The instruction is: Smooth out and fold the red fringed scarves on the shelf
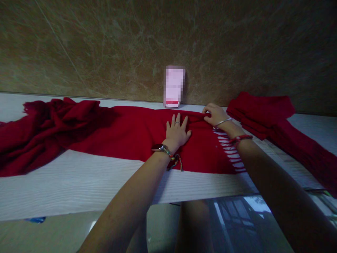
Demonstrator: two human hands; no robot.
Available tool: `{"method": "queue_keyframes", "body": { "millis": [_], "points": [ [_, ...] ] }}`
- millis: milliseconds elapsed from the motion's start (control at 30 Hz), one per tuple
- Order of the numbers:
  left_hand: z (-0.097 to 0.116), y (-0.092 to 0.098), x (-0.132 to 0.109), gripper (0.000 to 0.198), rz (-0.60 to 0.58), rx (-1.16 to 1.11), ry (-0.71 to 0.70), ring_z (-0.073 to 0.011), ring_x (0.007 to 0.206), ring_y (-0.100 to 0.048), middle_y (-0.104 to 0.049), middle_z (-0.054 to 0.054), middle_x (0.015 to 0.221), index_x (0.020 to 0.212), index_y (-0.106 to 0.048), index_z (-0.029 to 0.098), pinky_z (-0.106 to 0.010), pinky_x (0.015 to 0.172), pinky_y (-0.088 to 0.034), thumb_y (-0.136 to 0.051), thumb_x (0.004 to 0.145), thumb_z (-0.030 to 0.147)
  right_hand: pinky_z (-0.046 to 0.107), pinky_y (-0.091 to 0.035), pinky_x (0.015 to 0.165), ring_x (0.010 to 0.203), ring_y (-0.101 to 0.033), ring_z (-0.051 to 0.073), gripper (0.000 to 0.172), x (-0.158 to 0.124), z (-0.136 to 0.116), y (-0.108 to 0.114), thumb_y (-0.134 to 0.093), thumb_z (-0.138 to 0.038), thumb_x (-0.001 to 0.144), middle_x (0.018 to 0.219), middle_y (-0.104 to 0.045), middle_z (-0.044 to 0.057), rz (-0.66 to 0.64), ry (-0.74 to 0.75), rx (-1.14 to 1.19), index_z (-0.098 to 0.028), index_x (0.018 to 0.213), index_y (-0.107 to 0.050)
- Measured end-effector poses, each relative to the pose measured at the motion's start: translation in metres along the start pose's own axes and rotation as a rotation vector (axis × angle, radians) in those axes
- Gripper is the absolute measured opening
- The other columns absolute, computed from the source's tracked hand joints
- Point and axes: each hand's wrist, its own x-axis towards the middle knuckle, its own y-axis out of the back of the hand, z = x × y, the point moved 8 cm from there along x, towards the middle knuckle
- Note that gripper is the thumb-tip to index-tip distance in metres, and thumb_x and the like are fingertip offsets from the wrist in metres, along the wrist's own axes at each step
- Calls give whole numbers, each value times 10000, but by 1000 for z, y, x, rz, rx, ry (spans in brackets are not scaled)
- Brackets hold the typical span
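We are spreading the fingers of our left hand (pixel 177 133) wide, and the palm is lying flat on the red fringed scarf (pixel 137 130), probably so that the cloth is not sliding. The thumb and fingertips of our right hand (pixel 215 116) are coming narrowly together at the far edge of the scarf, and they seem to be pinching it, perhaps for straightening this edge. Just beside our right wrist, the white-looking fringe (pixel 233 153) is lying in separate strands. The middle of the scarf is lying rather flat on the pale striped table covering (pixel 92 186), while its left part is gathering in a loose heap. To the right, apart from the scarf, another red cloth (pixel 263 114) is lying folded. Behind, a pink phone-like object (pixel 174 86) is standing near the scarf, seemingly leaning on the brown marbled wall (pixel 105 52) for support; its front is blurred, so we are not reading it.
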Motion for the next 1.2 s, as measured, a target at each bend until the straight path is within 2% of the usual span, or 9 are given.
{"method": "queue_keyframes", "body": {
  "millis": [100, 167, 233, 333, 533, 667, 833, 1000, 1200],
  "points": [
    [0, 5, 0, 722, 88, -18, 15, -329, 1430, -28, -42, -87, 1579, 1495, -115, 244, -544, 1113, -199, -444, 894, 468, 377, -464, 861, 937, -613, 242, 91, -27, -22, -7, -587, -155, 644, 963, -677, 80, -80, 181, 152, -196, 718, -620],
    [1, 5, 0, 744, 110, -23, 0, -340, 1428, -17, -42, -78, 1580, 1496, -100, 257, -557, 1112, -192, -462, 886, 479, 366, -467, 849, 914, -622, 226, 32, -40, -29, -14, -585, -231, 700, 935, -689, 58, -160, 206, 223, -210, 699, -609],
    [1, 4, 0, 750, 101, -27, -10, -340, 1428, -26, -49, -80, 1580, 1496, -93, 259, -561, 1110, -196, -468, 885, 478, 349, -476, 807, 853, -633, 210, 107, -43, -28, -17, -551, -282, 763, 873, -698, 48, -178, 139, 237, -214, 705, -609],
    [0, 3, 0, 745, 76, -37, -8, -326, 1430, -46, -68, -98, 1576, 1497, -100, 245, -546, 1110, -209, -464, 888, 475, 324, -485, 744, 775, -634, 194, 68, -38, -17, -17, -576, -253, 754, 822, -699, 40, -134, 11, 188, -208, 771, -624],
    [1, 2, 1, 675, 22, -9, -10, -313, 1426, -107, -182, -134, 1551, 1489, -165, 208, -522, 1109, -221, -379, 917, 494, 350, -489, 789, 839, -633, 213, 336, -32, -10, -22, -649, -210, 712, 1020, -694, 86, -138, -7, 84, -183, 1046, -652],
    [1, -1, 0, 600, -46, 14, -5, -319, 1413, -166, -236, -133, 1535, 1451, -302, 197, -518, 1116, -200, -331, 930, 495, 348, -486, 802, 874, -626, 226, 214, -34, -15, -19, -637, -223, 746, 972, -692, 87, -138, 25, 23, -193, 945, -709],
    [2, 2, -1, 588, -56, 20, -9, -314, 1405, -197, -253, -131, 1530, 1441, -322, 192, -507, 1116, -207, -324, 933, 488, 309, -474, 782, 868, -622, 209, 198, -36, -17, -8, -539, -206, 826, 910, -689, 102, -71, -93, -36, -171, 855, -732],
    [2, 2, -2, 599, -49, 27, -5, -308, 1409, -187, -232, -126, 1538, 1455, -287, 192, -510, 1114, -213, -317, 934, 486, 243, -447, 621, 653, -597, 148, 92, -37, -21, -18, -611, -173, 748, 702, -676, 13, -263, -159, -50, -198, 762, -698],
    [1, 2, -2, 618, -39, 15, -3, -305, 1413, -173, -211, -131, 1543, 1469, -248, 183, -496, 1119, -208, -325, 934, 483, 237, -427, 629, 688, -603, 148, 120, -34, -26, -6, -548, -175, 796, 761, -690, 38, -282, -208, -64, -175, 762, -663]
  ]
}}
